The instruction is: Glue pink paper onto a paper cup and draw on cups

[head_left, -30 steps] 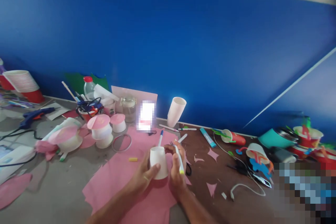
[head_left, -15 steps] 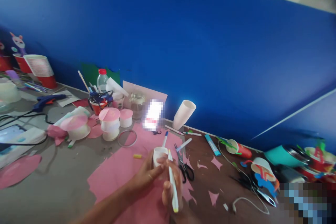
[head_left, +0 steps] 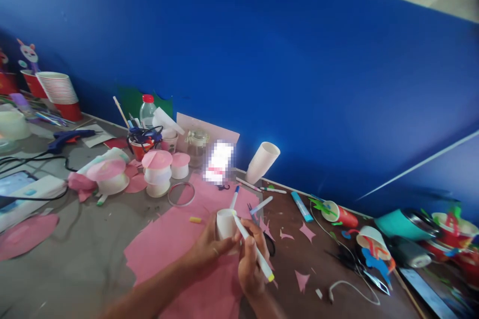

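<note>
A small white cup (head_left: 225,224) is gripped by my left hand (head_left: 210,243), its fingers wrapped around the side, over the pink paper (head_left: 160,244). My right hand (head_left: 254,254) is closed on a white marker (head_left: 256,251) with a yellow end; the marker's upper tip is at the cup's rim. Black-handled scissors (head_left: 270,244) lie partly hidden behind my right hand. A yellow cap (head_left: 195,220) rests on the pink paper left of the cup. A blue-tipped marker (head_left: 234,197) lies just beyond it.
Pink-topped white cups (head_left: 157,174) stand at the left, near a glue gun (head_left: 71,138). A glowing phone (head_left: 219,162) leans at the back beside a tilted white cup stack (head_left: 262,162). Pink scraps (head_left: 302,280), a cable and decorated cups lie to the right.
My right hand has turned the marker so its tip now meets the cup's rim and its yellow end points further right. The cup in my left hand looks more upright.
</note>
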`<action>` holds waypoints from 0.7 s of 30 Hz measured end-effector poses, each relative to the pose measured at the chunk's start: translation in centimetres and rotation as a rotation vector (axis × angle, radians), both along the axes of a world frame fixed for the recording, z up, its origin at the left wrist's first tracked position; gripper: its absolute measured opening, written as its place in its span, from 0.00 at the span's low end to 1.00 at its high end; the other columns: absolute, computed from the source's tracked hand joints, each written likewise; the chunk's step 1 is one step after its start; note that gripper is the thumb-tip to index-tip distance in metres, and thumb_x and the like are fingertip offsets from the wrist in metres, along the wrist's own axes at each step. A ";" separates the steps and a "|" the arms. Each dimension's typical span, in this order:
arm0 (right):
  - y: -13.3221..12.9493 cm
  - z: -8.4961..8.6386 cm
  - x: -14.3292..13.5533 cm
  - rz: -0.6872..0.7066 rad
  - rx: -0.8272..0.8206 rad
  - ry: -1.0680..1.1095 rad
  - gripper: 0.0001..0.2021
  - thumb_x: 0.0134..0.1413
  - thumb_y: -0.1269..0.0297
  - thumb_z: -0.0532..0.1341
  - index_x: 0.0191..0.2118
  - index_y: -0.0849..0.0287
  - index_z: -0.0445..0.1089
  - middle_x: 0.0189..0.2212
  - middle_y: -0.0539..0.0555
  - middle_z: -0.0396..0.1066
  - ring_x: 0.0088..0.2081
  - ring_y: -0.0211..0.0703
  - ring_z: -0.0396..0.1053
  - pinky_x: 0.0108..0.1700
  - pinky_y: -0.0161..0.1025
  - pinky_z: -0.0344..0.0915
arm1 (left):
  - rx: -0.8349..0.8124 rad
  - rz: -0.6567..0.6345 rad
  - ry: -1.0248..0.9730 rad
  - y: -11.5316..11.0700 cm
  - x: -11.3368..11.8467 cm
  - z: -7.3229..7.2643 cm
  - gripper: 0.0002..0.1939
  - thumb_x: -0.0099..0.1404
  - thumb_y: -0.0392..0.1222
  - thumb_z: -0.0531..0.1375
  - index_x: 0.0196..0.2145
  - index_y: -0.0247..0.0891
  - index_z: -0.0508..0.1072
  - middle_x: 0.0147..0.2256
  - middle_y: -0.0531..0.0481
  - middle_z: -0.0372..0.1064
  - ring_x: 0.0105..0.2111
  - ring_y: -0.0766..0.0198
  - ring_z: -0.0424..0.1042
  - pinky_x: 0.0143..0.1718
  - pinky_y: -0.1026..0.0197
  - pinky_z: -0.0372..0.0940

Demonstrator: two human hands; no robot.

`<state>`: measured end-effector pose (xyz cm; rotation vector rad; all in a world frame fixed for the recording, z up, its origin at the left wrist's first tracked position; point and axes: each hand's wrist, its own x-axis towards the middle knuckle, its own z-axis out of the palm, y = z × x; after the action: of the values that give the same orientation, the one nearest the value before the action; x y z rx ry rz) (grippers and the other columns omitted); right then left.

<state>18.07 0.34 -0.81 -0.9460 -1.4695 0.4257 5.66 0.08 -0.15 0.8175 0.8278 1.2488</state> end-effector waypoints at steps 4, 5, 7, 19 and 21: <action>-0.1 0.1 -0.3 0.105 0.037 0.038 0.12 0.70 0.56 0.54 0.45 0.54 0.72 0.32 0.53 0.75 0.40 0.47 0.78 0.43 0.43 0.75 | 0.045 0.014 0.037 0.2 -0.2 -0.4 0.33 0.53 0.54 0.74 0.51 0.40 0.68 0.42 0.47 0.73 0.44 0.53 0.72 0.43 0.56 0.68; -0.1 0.1 -0.3 0.111 0.040 0.042 0.11 0.70 0.57 0.55 0.44 0.54 0.72 0.32 0.53 0.76 0.41 0.47 0.78 0.43 0.43 0.75 | 0.045 0.003 0.042 0.2 -0.3 -0.5 0.33 0.53 0.53 0.73 0.51 0.40 0.68 0.42 0.47 0.73 0.44 0.52 0.72 0.44 0.55 0.68; 0.0 0.1 -0.2 0.107 0.037 0.035 0.09 0.69 0.59 0.56 0.43 0.54 0.72 0.34 0.54 0.77 0.43 0.48 0.78 0.43 0.43 0.75 | 0.047 -0.021 0.044 0.2 -0.3 -0.4 0.32 0.54 0.54 0.73 0.51 0.40 0.67 0.43 0.47 0.73 0.44 0.52 0.72 0.44 0.55 0.68; 0.5 0.3 0.3 0.063 0.072 -0.098 0.07 0.65 0.68 0.56 0.40 0.56 0.72 0.39 0.57 0.79 0.42 0.49 0.79 0.39 0.43 0.76 | 0.136 0.010 0.187 0.5 -0.2 -0.7 0.30 0.56 0.55 0.70 0.51 0.40 0.66 0.45 0.46 0.72 0.44 0.53 0.71 0.45 0.54 0.68; 0.5 0.4 0.3 0.056 0.090 -0.096 0.07 0.65 0.67 0.56 0.40 0.55 0.72 0.39 0.56 0.79 0.42 0.50 0.80 0.39 0.43 0.76 | 0.154 0.004 0.197 0.4 -0.2 -0.6 0.30 0.57 0.54 0.70 0.51 0.40 0.66 0.46 0.45 0.72 0.45 0.52 0.71 0.45 0.55 0.69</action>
<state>18.40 0.85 -0.45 -0.8651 -1.5916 0.3554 5.47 0.53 -0.76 1.0765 0.8988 1.2604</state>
